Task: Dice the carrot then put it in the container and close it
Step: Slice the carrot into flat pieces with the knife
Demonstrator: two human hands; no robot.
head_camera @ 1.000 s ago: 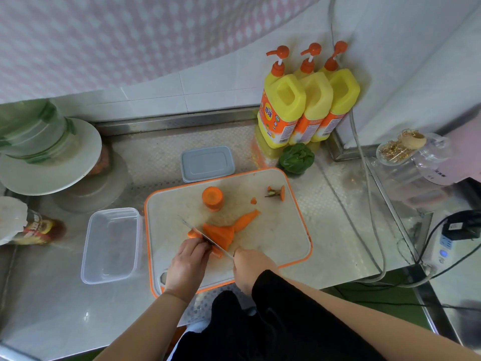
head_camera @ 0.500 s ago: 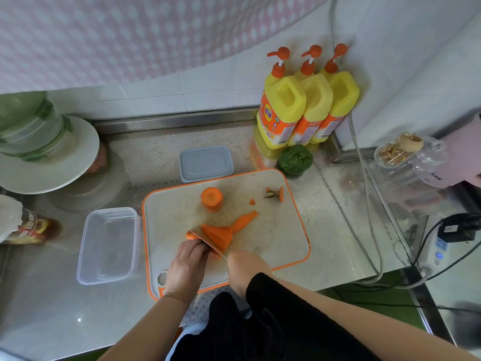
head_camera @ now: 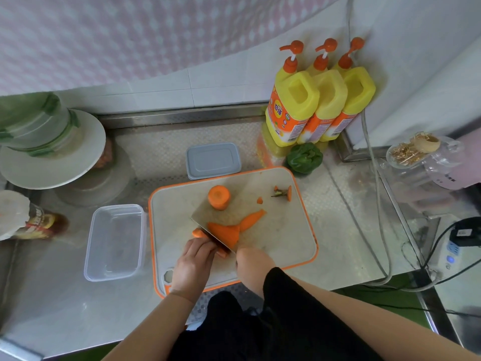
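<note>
One cutting board (head_camera: pixel 273 246) with an orange rim is lying in the middle of the steel bench (head_camera: pixel 346 225). On it I am counting the carrot in several pieces: one stump (head_camera: pixel 219 197) standing upright toward 12 o'clock, one long tapering piece (head_camera: pixel 251 219), some flat slices (head_camera: pixel 225 231) beside the blade, one leafy top (head_camera: pixel 283 192) at 1 o'clock, and one tiny crumb (head_camera: pixel 259 200) near it.

The left hand (head_camera: pixel 192 264) is pressing down a carrot piece (head_camera: pixel 199 233), its fingers curling over it. The right hand (head_camera: pixel 253 261) is gripping the handle of one knife (head_camera: pixel 212 230), fingers clamped around it; the blade is standing in the carrot.

One clear container (head_camera: pixel 114 242) is waiting at 9 o'clock of the board, just beside it, open. Its one grey lid (head_camera: pixel 213 160) is lying at 12 o'clock, touching the board's edge.

At 1 o'clock, three yellow pump bottles (head_camera: pixel 294 100) are standing in a row, with orange labels; the writing is too small for me to read. One green pepper (head_camera: pixel 304 158) is sitting in front of them.
</note>
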